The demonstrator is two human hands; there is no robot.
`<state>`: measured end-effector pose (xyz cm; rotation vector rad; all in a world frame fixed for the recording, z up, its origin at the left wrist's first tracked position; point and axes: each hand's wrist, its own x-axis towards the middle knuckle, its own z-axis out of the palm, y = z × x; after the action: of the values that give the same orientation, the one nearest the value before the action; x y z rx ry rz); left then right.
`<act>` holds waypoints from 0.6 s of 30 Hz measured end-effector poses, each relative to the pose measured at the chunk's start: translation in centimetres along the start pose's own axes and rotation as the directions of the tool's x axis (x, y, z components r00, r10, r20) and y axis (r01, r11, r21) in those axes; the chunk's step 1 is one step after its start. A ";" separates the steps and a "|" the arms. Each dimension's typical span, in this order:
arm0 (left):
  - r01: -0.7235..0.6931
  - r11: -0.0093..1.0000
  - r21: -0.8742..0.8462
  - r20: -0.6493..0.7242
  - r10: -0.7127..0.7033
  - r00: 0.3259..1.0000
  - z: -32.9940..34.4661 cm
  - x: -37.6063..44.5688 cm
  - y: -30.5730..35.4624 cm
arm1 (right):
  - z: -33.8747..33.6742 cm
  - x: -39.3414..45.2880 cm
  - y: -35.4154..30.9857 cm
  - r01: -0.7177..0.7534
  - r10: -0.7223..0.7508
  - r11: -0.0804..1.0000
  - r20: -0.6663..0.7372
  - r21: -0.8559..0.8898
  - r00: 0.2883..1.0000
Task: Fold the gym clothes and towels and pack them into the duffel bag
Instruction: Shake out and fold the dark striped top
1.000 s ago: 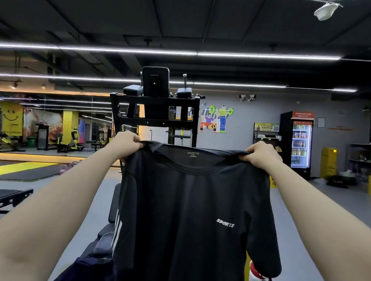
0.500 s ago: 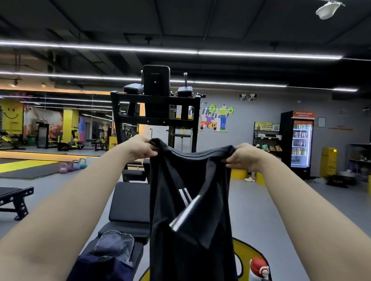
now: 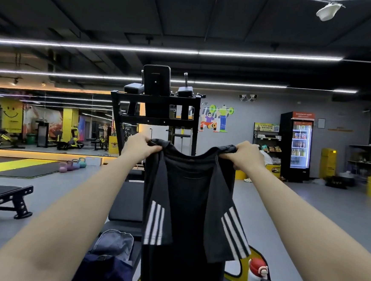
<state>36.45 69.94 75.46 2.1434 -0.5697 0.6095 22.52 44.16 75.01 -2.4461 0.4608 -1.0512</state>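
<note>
Black fabric hung from both raised hands: the shirt [image 3: 188,207], its striped sleeves folded inward, dangled above the padded surface [image 3: 128,204]. The left hand [image 3: 140,149] and right hand [image 3: 246,156] each had a closed grip on a bunched shoulder. A dark duffel bag [image 3: 108,265] lay below.

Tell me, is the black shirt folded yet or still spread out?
Partly folded. The shirt hangs from the left hand and right hand, both striped sleeves turned in over its body; no crosswise fold yet.
</note>
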 end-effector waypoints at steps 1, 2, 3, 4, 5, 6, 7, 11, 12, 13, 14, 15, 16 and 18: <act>-0.004 1.000 -0.011 0.006 0.004 1.000 0.0 -0.2 0.0 | 0.0 0.0 0.1 -0.012 0.012 1.000 -0.012 -0.001 1.000; -0.004 1.000 -0.024 0.013 0.005 1.000 0.0 -0.3 0.1 | -0.1 -0.2 0.0 -0.022 0.022 1.000 -0.013 0.011 1.000; -0.008 0.999 -0.041 0.020 0.008 1.000 0.0 -0.5 0.2 | -0.2 -0.4 -0.2 -0.027 0.027 0.999 0.000 0.039 1.000; -0.017 0.998 -0.054 0.026 0.018 1.000 0.0 -0.7 0.3 | -0.3 -0.7 -0.5 -0.024 0.023 0.996 0.014 0.086 1.000; -0.029 0.998 -0.064 0.033 0.032 0.999 0.0 -1.1 0.6 | -0.4 -0.9 -0.6 -0.023 0.019 0.989 0.025 0.149 1.000; -0.042 0.997 -0.072 0.039 0.045 0.998 0.1 -1.4 0.9 | -0.5 -1.1 -0.6 -0.019 0.013 0.980 0.028 0.199 1.000; -0.052 0.995 -0.081 0.047 0.055 0.997 0.1 -1.7 1.2 | -0.6 -1.3 -0.6 -0.018 0.011 0.976 0.035 0.217 0.999; -0.069 0.995 -0.075 0.098 0.076 0.992 -0.1 -2.7 2.3 | -1.4 -2.3 -0.9 0.029 -0.041 0.986 0.075 0.162 0.996; -0.077 0.995 -0.060 0.098 0.083 0.992 -0.2 -3.0 2.6 | -1.7 -2.6 -1.2 0.036 -0.051 0.987 0.091 0.155 0.995; -0.086 0.995 -0.046 0.095 0.090 0.991 -0.3 -3.2 2.9 | -1.9 -2.8 -1.3 0.036 -0.053 0.988 0.105 0.152 0.993; -0.094 0.995 -0.038 0.089 0.097 0.991 -0.4 -3.5 3.2 | -2.2 -3.0 -1.5 0.032 -0.050 0.988 0.115 0.154 0.992; -0.098 0.994 -0.039 0.088 0.101 0.991 -0.5 -3.8 3.6 | -2.5 -3.2 -1.7 0.021 -0.041 0.987 0.123 0.160 0.992; -0.100 0.994 -0.049 0.088 0.104 0.991 -0.7 -4.1 3.9 | -2.8 -3.6 -1.9 0.010 -0.031 0.986 0.126 0.165 0.992; -0.115 0.991 -0.068 0.079 0.120 0.990 -1.1 -4.9 4.7 | -3.6 -4.3 -2.1 0.007 -0.026 0.984 0.107 0.177 0.994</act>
<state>29.68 69.10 75.85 2.0943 -0.7555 0.5603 17.30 47.02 75.69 -2.3382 0.2987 -0.9185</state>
